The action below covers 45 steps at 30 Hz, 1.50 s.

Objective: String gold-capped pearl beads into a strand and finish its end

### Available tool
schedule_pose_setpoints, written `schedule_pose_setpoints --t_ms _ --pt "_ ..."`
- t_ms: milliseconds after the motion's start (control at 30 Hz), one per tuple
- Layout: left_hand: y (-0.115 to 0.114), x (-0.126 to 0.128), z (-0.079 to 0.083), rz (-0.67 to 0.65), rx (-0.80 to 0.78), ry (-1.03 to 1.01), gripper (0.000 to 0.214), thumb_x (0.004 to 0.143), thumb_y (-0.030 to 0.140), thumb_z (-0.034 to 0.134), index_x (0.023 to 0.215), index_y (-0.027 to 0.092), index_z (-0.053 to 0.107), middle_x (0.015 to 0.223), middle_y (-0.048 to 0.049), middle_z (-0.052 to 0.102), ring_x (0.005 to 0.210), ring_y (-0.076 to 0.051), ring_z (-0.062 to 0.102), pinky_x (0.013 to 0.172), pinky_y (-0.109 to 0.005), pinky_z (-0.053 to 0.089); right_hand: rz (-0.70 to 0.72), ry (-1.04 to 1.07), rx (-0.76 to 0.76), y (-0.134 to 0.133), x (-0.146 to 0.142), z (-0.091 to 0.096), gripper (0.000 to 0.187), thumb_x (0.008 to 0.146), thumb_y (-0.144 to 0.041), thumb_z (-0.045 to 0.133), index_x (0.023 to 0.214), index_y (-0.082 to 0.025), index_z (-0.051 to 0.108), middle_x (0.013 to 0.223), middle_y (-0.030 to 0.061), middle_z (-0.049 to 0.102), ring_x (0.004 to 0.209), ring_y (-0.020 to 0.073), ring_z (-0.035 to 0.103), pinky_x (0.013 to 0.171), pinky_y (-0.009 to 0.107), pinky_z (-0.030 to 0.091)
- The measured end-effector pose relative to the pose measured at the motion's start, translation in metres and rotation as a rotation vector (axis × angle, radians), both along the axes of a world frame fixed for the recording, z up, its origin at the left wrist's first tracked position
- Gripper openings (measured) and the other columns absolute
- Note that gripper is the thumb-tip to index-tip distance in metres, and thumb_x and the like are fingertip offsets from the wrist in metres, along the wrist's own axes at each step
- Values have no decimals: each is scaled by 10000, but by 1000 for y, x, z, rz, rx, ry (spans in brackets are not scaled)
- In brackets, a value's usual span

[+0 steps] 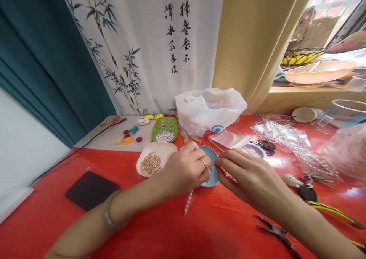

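Blue dish (212, 180) | left hand (187, 165) curled above | right hand (246, 171) angled inward

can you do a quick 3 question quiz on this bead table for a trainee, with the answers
1. Multiple choice: where does the big heap of small round gold beads lie?
A) in the patterned green tray
B) in the cream-coloured rounded dish
C) in the white plastic bag

2. True or false: a thin gold ring is on the person's bare left hand.

3. Fill in: the shallow rounded dish that shows between the left hand and the bare right hand is coloured ____.

Key: 1. B; 2. True; 3. blue.
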<state>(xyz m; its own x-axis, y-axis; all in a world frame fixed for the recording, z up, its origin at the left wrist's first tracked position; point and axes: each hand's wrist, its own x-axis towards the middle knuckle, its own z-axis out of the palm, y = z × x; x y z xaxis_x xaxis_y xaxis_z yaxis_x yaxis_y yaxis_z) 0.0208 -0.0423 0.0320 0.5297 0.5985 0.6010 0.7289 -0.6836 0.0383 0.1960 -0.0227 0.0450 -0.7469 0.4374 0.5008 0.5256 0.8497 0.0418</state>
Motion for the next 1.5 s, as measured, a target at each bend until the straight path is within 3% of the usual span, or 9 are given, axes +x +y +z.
schedule_pose_setpoints --t_ms 133,233,533,667,867,1033,1500 --pt "0 1 -4 5 91 69 145 741 103 464 622 134 540 604 -22 553 655 -141 412 526 -237 386 27 -95 80 -2 -1 2 306 823 -90 338 612 -159 547 593 37 508 549 143 454 482 267 351" --pt "0 2 -5 1 117 79 152 744 104 463 613 133 535 598 -17 547 646 -140 406 494 -233 365 39 -83 55 -2 -2 1 318 831 -98 331 578 -164 513 585 25 486 527 129 418 463 257 334" --pt "1 0 -1 4 -104 -35 106 744 131 485 673 128 563 649 -20 579 689 -138 429 577 -240 421 51 281 -95 2 -1 -5 154 751 -63 443 682 -157 544 615 26 530 554 124 450 511 258 381" --pt "2 -1 5 20 -219 -198 90 740 133 493 683 131 563 669 -20 593 685 -133 459 602 -256 425 22 416 -184 0 0 3 142 720 -43 468 678 -163 530 620 12 530 562 108 464 524 244 393" --pt "-2 -3 16 42 -398 -477 104 752 137 492 743 173 589 680 11 586 642 -97 486 605 -224 422 -24 430 -345 2 1 4 139 690 -51 464 650 -172 519 602 1 513 539 104 445 498 243 385" --pt "-2 -4 15 -17 -359 -442 81 756 201 540 766 190 620 722 13 640 696 -116 491 659 -249 423 -12 428 -410 1 -1 6 147 681 -44 464 654 -177 522 606 -4 525 540 98 443 502 234 382" --pt "-1 -3 11 -28 -398 -466 75 703 152 571 743 197 617 733 19 647 725 -124 499 657 -259 434 -52 455 -606 4 -3 2 136 711 -89 452 640 -197 493 577 -21 508 531 103 434 481 221 363"
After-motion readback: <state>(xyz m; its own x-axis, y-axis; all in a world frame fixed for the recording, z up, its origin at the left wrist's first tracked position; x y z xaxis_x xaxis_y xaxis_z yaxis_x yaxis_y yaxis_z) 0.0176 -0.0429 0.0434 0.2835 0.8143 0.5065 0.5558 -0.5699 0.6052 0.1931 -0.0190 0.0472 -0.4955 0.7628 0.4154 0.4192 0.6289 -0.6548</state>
